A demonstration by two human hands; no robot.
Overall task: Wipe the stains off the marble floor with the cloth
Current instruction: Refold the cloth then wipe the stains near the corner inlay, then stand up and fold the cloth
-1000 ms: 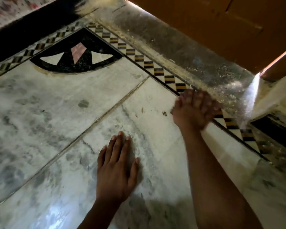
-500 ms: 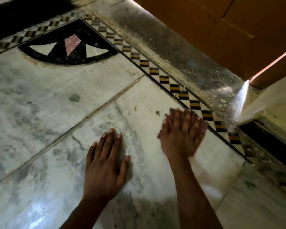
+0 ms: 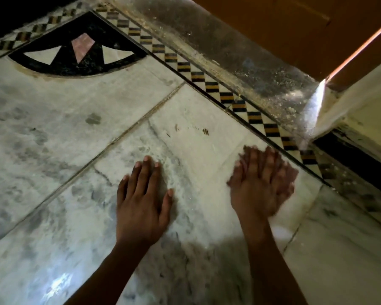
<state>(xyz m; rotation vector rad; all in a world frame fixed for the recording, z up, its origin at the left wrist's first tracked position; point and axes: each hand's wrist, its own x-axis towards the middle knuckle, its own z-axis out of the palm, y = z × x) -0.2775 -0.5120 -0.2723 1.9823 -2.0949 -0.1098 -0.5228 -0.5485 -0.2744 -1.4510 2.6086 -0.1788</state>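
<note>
The marble floor is white with grey smudges, and a few small dark marks lie ahead of my hands. My left hand presses flat on the slab, fingers straight and together. My right hand also lies flat with straight fingers, blurred by motion, on a whiter patch of floor close to the checkered border. No cloth stands out plainly; whether one lies under my right palm cannot be told.
A black fan-shaped inlay fills the far-left corner. Beyond the border runs a dusty grey threshold below an orange-brown door. A pale wall corner and a dark gap are at the right.
My right hand has slid back from the checkered border towards me across the slab. My left hand has stayed planted in the same spot.
</note>
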